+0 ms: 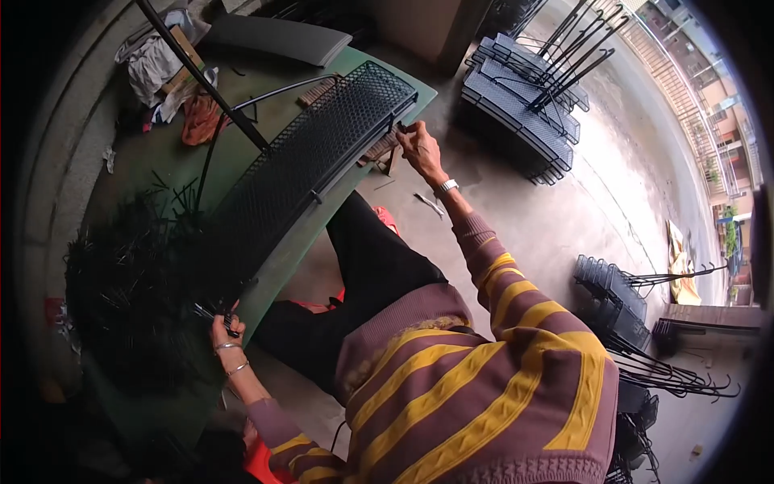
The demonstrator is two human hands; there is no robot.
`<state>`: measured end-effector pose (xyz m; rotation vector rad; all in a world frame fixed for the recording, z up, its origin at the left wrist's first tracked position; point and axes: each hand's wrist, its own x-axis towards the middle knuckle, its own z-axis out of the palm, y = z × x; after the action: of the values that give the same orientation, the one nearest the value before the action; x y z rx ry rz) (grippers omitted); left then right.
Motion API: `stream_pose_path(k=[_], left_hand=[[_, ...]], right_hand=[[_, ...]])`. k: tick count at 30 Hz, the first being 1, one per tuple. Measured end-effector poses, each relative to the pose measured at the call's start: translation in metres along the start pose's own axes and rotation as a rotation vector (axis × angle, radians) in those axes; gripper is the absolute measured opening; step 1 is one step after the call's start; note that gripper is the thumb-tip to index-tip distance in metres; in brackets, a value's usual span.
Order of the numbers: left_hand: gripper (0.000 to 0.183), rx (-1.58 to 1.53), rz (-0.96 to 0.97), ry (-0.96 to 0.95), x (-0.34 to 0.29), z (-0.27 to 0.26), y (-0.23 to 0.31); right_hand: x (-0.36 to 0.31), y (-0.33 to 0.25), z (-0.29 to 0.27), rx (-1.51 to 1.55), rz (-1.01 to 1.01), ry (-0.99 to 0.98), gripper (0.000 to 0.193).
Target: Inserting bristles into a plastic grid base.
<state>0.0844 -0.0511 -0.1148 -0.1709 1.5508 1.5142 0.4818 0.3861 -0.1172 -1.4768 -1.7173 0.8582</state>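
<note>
A long black wire-mesh basket or shelf point(322, 133) lies slantwise across a green tabletop point(278, 302). At its far right corner my right hand point(422, 152) is closed in a pinch against the near rail. Whatever small dark piece sits between those fingertips is too hidden to name. My left hand point(227, 329) is closed around a small dark tool with a shiny metal end point(211, 311), by the basket's near left end. Right beside that hand spreads a large heap of thin black strips point(133, 274).
A black pole point(201, 77) rises beside the basket. Cloths point(157, 68) and a grey curved panel point(274, 36) lie farther back. Stacked mesh baskets with hooked rods point(520, 105) stand on the floor at right, with more hooked stacks point(613, 298) lower down. A red stool point(262, 460) shows below me.
</note>
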Motion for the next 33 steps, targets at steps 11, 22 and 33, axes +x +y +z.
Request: stream_pose_path(k=[11,22,33], left_hand=[[0.041,-0.082,0.029,-0.054,-0.019,0.008,-0.027],[0.037,0.078,0.251,0.653,-0.043,0.064,-0.014],[0.026,0.486,0.413,0.864,-0.02,0.069,-0.013]], right_hand=[[0.032,0.008,0.022,0.545,0.133,0.037,0.016],[0.155,-0.033,-0.052,-0.216,-0.378,-0.031,0.048],[0.193,-0.07,0.007,-0.018,-0.104,-0.453,0.041]])
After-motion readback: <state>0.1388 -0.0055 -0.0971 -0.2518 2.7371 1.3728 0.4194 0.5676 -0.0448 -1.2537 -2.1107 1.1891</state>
